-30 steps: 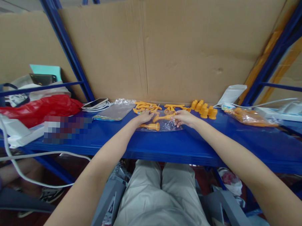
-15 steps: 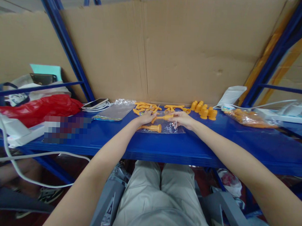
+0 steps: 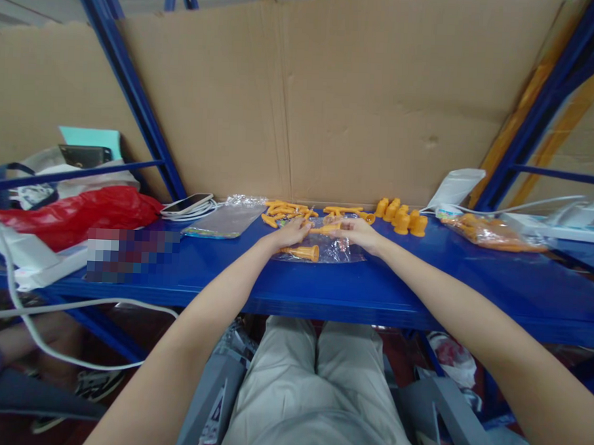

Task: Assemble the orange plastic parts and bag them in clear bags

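Both my hands meet over a small clear plastic bag [image 3: 335, 252] on the blue shelf [image 3: 255, 273]. My left hand [image 3: 292, 232] and my right hand [image 3: 356, 231] each pinch one end of a thin orange plastic piece [image 3: 325, 229] held between them. An orange cone-shaped piece [image 3: 303, 252] lies on the bag just below my left hand. Behind the hands lies a heap of thin orange pieces [image 3: 284, 211], with several more [image 3: 344, 211] to its right.
Several orange caps [image 3: 401, 216] stand at the back right, beside a bag of orange parts [image 3: 488, 232]. A phone with cable [image 3: 188, 204], a clear bag [image 3: 225, 219] and a red bag [image 3: 75, 214] lie at the left. Cardboard [image 3: 371, 101] backs the shelf.
My left hand has moved right onto the end of the thin orange piece, so both hands now hold it closer together. The cone piece stays on the bag.
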Demonstrator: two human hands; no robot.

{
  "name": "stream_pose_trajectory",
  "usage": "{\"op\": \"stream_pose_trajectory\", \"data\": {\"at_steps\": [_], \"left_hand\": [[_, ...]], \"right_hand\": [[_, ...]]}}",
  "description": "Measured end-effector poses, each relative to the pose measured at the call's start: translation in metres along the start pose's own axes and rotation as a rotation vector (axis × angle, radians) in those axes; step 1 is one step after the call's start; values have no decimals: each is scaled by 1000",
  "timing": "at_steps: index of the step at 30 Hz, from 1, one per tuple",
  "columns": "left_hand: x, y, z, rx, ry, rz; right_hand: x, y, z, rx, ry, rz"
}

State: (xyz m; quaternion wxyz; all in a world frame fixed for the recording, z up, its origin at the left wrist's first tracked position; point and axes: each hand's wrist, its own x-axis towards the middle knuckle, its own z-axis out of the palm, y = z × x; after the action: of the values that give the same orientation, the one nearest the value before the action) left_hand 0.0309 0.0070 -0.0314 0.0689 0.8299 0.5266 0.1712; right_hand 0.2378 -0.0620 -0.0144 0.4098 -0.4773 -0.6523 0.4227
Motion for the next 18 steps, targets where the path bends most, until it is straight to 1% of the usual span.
{"op": "stream_pose_trajectory", "data": {"at_steps": [2, 4, 7, 10, 15, 18], "left_hand": [[-1, 1, -2, -15, -60, 43], [-2, 0, -3, -25, -87, 65], [-1, -2, -3, 17, -85, 66], [4, -7, 0, 85, -81, 38], [14, -10, 3, 74, -106, 15], [18, -10, 4, 52, -94, -10]], "right_hand": [[1, 2, 0, 0, 4, 3], [3, 4, -1, -1, 0, 10], [5, 8, -3, -6, -32, 15], [7, 10, -3, -12, -45, 23], [11, 13, -1, -22, -5, 39], [12, 14, 0, -7, 25, 23]]}}
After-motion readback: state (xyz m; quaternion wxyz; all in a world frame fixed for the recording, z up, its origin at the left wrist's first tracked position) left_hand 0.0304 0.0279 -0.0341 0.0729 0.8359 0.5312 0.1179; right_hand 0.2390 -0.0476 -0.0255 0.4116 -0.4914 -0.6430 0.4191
